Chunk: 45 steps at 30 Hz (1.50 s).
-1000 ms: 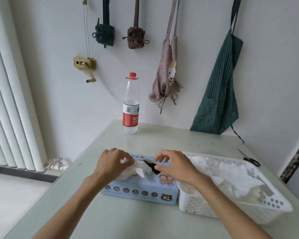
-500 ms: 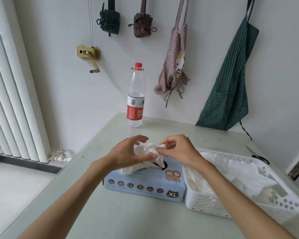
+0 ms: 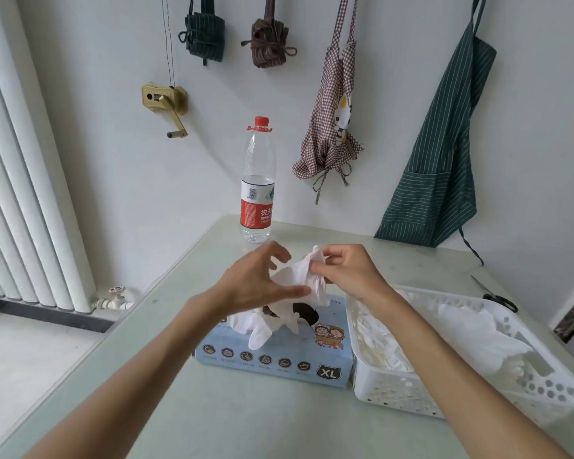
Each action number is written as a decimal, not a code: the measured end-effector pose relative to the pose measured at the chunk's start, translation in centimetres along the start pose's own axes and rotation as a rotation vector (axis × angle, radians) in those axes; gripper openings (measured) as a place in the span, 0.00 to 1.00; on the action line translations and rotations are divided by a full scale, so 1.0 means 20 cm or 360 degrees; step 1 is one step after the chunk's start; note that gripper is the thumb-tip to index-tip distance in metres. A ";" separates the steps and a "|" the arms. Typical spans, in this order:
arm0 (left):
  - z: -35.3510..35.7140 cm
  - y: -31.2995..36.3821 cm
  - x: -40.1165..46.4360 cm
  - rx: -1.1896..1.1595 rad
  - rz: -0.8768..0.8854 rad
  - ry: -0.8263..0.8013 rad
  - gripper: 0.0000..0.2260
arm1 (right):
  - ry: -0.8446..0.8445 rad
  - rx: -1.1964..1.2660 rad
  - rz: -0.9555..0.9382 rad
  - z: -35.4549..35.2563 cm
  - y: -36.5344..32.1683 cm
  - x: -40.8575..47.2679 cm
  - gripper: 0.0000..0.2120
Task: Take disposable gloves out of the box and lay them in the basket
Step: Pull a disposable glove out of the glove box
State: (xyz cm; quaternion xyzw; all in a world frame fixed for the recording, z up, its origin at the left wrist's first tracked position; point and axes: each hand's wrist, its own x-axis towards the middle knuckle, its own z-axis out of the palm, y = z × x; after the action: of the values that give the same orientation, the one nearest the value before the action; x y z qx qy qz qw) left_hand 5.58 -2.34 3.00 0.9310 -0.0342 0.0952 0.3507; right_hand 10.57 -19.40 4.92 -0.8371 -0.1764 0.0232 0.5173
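Up above the box, the right hand (image 3: 348, 276) pinches the top of a white disposable glove (image 3: 307, 276) between thumb and curled fingers, the thin film bunched at the fingertips (image 3: 315, 267). The left hand (image 3: 256, 283) meets the same glove from the other side: its thumb lies straight along the lower front of the film and its fingers are spread and only lightly bent behind it, touching rather than clamping. The glove hangs between the two hands, its lower end trailing to the dark oval opening of the blue glove box (image 3: 275, 356), where more white gloves (image 3: 262, 326) spill out over the top and front edge.

Both forearms reach in from the near edge of the table (image 3: 212, 425), the left one angled from the lower left, the right one crossing over the near-left corner of the white perforated basket (image 3: 411, 395). That basket stands just beside the box, on its right, sides almost touching, and already holds a loose heap of gloves (image 3: 461, 329). Bare tabletop lies in front of the box and to its left as far as the table's edge.

Further back a water bottle (image 3: 258, 180) stands upright near the wall, well apart from the hands. Scissors (image 3: 497, 294) lie beyond the basket near the right edge. A green striped apron (image 3: 441, 167) and a checked apron (image 3: 332, 120) hang on the wall.
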 end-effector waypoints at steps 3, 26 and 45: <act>0.09 0.02 0.00 0.0411 0.0030 0.0387 0.22 | 0.0120 -0.0201 -0.0138 -0.01 -0.06 -0.01 0.08; -0.12 0.37 0.03 -0.0766 0.0090 -0.0096 0.21 | 0.0277 0.0258 -0.0215 -0.55 -0.21 -0.15 0.07; 0.06 0.59 0.08 -0.0837 0.0383 0.0272 0.08 | 0.1018 -0.0211 -0.0724 -0.70 -0.19 -0.33 0.06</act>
State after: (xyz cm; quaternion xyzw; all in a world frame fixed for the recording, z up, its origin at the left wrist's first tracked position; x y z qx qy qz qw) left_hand 5.76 -11.95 9.99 0.7861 -0.1382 0.2021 0.5676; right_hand 6.56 -32.01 13.87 -0.7732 -0.1885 -0.3653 0.4829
